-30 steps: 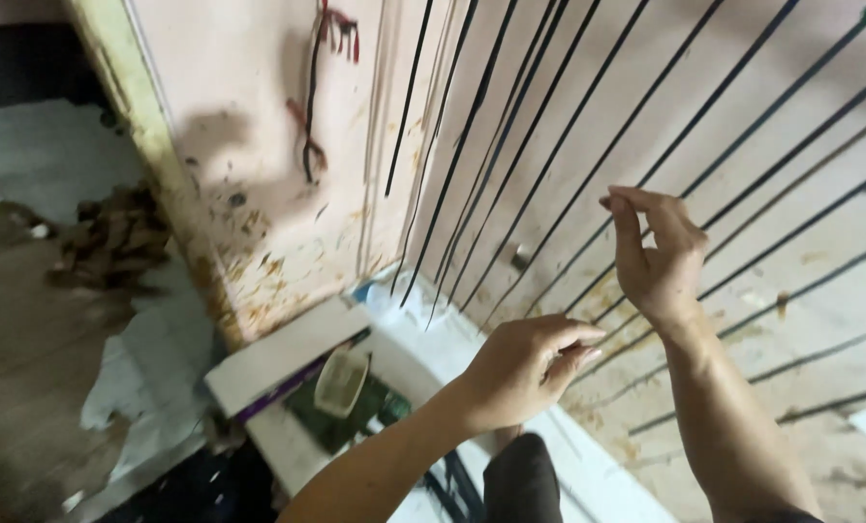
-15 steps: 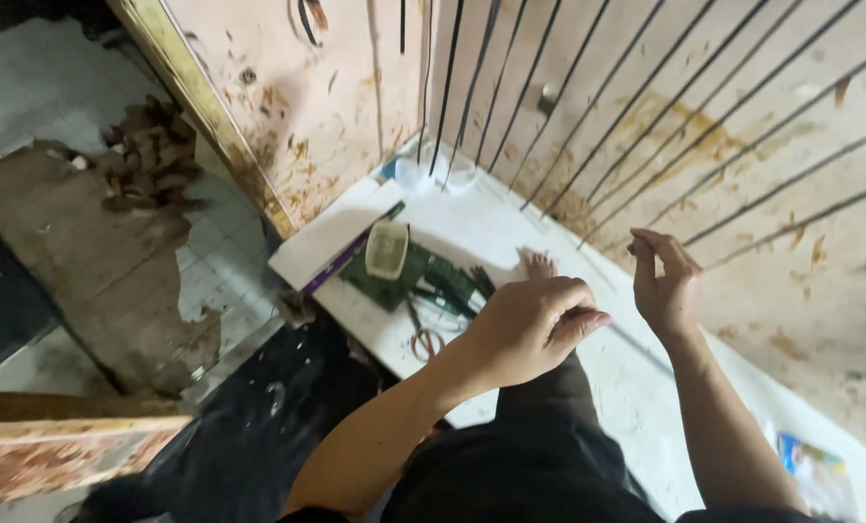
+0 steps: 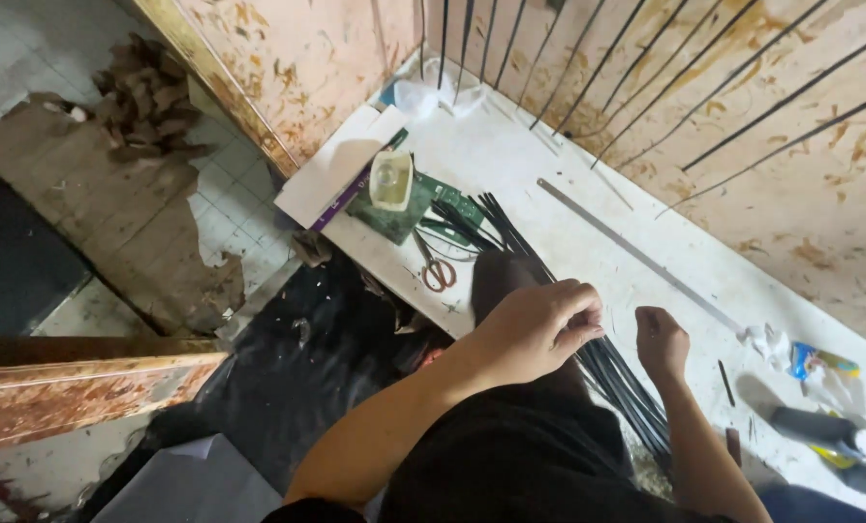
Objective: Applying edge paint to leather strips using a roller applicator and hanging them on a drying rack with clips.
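A bundle of thin black rods (image 3: 510, 232) lies slantwise on the white table (image 3: 510, 145) and runs down under both hands. My left hand (image 3: 540, 327) hovers over the middle of the bundle, its fingertips pinched together on the rods. Just to its right, my right hand (image 3: 662, 341) has its fingers curled in; whether it holds anything is hidden. My dark-clothed lap covers the near end of the bundle.
Scissors (image 3: 440, 274), a green cutting mat (image 3: 414, 205), a clear cup (image 3: 391, 181) and a white board (image 3: 331, 169) lie at the table's far left. A long metal ruler (image 3: 636, 252) lies beside the bundle. More black rods (image 3: 646, 87) lean on the stained wall. Tubes and a bottle (image 3: 820, 426) sit right.
My view has tilted down from the wall to the table. Both hands have dropped from the leaning rods to the bundle lying on the table.
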